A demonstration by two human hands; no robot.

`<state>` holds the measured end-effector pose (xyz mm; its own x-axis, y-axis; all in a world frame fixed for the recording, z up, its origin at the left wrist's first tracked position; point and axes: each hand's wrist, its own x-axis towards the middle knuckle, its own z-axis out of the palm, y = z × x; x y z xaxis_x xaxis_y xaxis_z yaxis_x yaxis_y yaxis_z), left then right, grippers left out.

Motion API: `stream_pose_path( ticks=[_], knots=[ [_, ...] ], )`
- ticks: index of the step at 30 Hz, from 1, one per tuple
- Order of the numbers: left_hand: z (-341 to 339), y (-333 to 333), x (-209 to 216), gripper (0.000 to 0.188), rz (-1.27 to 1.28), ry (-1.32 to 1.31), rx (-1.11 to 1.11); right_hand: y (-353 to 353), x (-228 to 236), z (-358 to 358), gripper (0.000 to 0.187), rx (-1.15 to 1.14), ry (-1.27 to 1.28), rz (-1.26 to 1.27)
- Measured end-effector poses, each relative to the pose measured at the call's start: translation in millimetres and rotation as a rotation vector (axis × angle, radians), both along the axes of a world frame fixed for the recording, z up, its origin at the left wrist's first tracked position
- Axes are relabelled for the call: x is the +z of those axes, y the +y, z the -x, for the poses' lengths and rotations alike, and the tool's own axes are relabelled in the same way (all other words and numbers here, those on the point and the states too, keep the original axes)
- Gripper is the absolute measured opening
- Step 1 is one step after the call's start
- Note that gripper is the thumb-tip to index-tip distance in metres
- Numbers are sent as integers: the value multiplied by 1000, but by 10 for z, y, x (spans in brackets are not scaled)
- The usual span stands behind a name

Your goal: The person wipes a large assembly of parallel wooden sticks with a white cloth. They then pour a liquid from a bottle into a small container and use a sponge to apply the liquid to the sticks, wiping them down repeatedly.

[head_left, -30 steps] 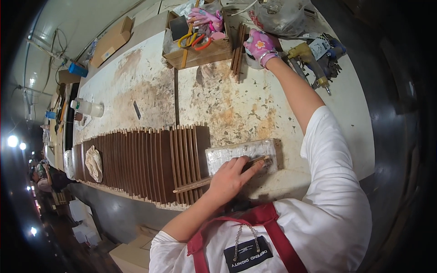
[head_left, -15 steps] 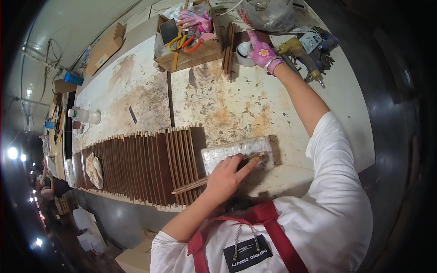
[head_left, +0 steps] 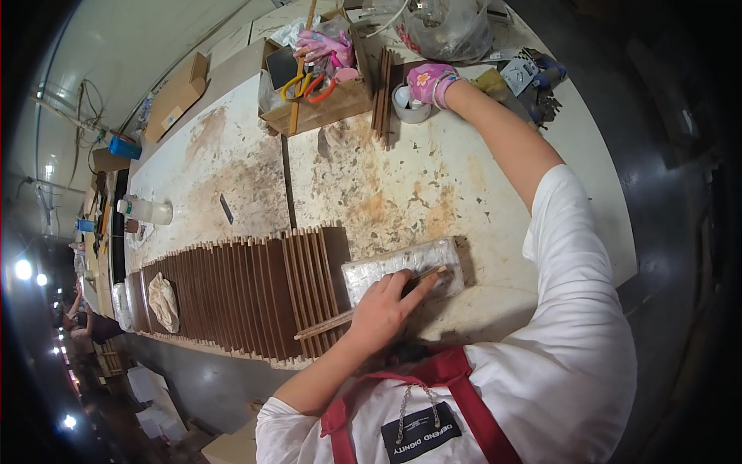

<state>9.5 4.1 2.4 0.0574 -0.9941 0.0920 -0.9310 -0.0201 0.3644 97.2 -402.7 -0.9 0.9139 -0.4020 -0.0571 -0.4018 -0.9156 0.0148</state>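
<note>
My bare left hand (head_left: 379, 311) is closed on a thin wooden strip (head_left: 323, 325), pressing it slantwise over a block wrapped in clear film (head_left: 372, 272). The strip's left end reaches over a row of brown slatted wooden panels (head_left: 232, 290). My right hand (head_left: 430, 83), in a pink flowered glove, is stretched to the far side of the table. Its fingers are curled at a small white tub (head_left: 413, 114) that has a rounded white thing (head_left: 402, 96) in it. What they grip is partly hidden.
A cardboard box (head_left: 332, 103) holds scissors and pink gloves, with wooden strips (head_left: 382, 97) beside it. Tools (head_left: 547, 85) and a plastic bag (head_left: 448, 31) lie far right. A cloth (head_left: 162, 301) rests on the panels. A bottle (head_left: 147, 210) lies left; a person (head_left: 83, 321) is beyond.
My right hand has moved slightly left, over the tub, and its outstretched finger has curled in. The view has shifted a little. My left hand keeps its hold on the strip.
</note>
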Motion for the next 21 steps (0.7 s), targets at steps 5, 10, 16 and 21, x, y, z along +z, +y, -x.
stream_pose_path(
  ticks=[5,10,16,21],
  knots=[
    [-18,-22,34,58,17,12,-15,-48,-19,-118,28,-2,83,158],
    [-14,5,31,59,32,38,14,340,494,-158,25,-25,313,251],
    [-30,-15,28,58,36,71,9,-125,-4,-45,37,89,-204,-455],
    [-33,-21,46,56,39,83,7,199,180,473,49,169,-284,-1511]
  ],
)
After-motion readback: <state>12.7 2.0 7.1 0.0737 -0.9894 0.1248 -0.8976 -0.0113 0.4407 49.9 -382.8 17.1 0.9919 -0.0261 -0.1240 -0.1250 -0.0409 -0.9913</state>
